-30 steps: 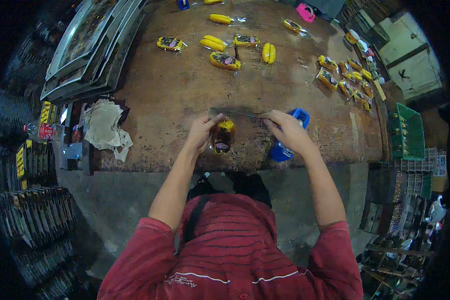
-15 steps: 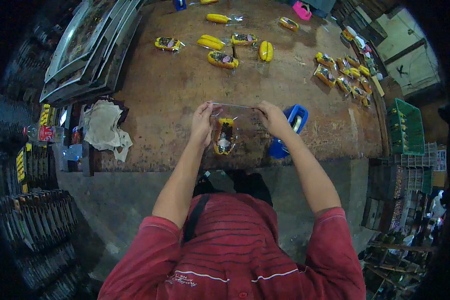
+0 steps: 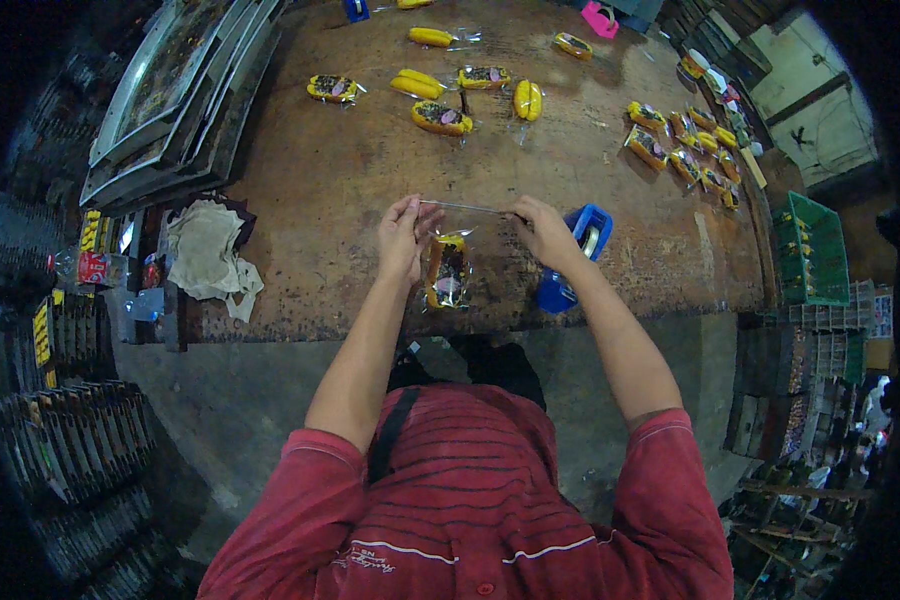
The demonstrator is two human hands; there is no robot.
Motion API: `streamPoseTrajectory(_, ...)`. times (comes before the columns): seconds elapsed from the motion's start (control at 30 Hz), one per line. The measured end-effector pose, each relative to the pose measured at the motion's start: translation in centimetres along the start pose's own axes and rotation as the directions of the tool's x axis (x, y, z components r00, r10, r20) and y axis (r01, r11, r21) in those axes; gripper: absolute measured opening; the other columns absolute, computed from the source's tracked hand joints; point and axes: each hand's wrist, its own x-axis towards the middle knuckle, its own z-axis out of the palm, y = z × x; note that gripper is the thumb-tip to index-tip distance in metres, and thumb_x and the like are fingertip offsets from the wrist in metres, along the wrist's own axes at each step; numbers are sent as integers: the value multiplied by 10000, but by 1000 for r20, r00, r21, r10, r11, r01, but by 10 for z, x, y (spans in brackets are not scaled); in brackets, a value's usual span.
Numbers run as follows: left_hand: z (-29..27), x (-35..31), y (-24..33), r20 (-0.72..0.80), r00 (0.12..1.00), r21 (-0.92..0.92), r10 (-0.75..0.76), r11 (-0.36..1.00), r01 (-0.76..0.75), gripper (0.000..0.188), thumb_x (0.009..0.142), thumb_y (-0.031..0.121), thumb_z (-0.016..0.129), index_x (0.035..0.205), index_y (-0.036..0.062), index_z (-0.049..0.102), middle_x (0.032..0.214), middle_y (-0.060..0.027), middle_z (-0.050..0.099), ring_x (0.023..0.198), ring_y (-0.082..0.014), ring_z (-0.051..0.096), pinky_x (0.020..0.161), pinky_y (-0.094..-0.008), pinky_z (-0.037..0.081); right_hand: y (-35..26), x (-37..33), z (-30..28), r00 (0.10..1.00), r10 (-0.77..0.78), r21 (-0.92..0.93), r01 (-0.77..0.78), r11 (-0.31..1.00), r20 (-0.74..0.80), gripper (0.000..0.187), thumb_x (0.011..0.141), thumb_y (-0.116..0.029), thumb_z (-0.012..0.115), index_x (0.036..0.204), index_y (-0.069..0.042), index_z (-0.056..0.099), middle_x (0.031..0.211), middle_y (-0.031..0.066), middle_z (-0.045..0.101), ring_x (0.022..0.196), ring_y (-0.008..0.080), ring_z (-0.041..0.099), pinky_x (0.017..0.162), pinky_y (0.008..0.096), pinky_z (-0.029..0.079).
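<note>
A thin, shiny clear strip is stretched taut between my two hands above the wooden table. My left hand pinches its left end, and my right hand pinches the other. I cannot tell whether the strip is tape or the edge of plastic film. Just below it lies a filled bun in a clear wrapper, yellow with a dark topping and a pinkish round patch. Close beside my right hand stands a blue tape dispenser, partly hidden by the wrist.
Several wrapped buns lie farther back on the table, with another cluster at right. Stacked trays and a crumpled cloth are at left. A green crate stands beyond the right edge.
My hands and the strip have shifted slightly away from me. The wrapped bun's clear covering looks flatter and its upper end has moved a little.
</note>
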Motion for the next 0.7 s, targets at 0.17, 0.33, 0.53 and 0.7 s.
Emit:
streamPoseTrajectory(0.17,2,1,-1,15,1000,14,25,1000,-25,257,1034,268,607,1239,116,572,1107,-79,715,1010,-239,729,758,-307,540,8,-4,6,1000,26,13,-26,1000,-17,171,926,-76,626,1075,-13,680,1042,193,630,1016,404,612,877,459,496)
streamPoseTrajectory(0.33,-1,1,11,86,960,382,266,881,-279,199,1031,257,611,1046,62,641,906,-25,663,819,-140,647,662,-268,455,-1,3,-7,995,39,-94,-30,995,89,195,932,-139,639,1078,-21,691,944,205,671,925,411,636,839,472,512)
streamPoseTrajectory(0.53,3,-35,91,445,879,790,172,385,-476,341,1038,280,573,819,18,575,697,25,485,659,-81,398,607,-286,365,-59,4,-75,935,207,120,-250,961,288,248,915,-202,676,1093,-30,694,924,218,703,850,410,661,770,459,527)
streamPoseTrajectory(0.7,38,-79,151,312,950,734,-21,640,-227,370,1048,282,553,803,6,521,665,35,430,638,-82,374,573,-299,328,-111,-16,-116,998,49,-87,-46,995,32,183,914,-181,705,1042,-50,711,916,179,685,836,361,660,741,422,529)
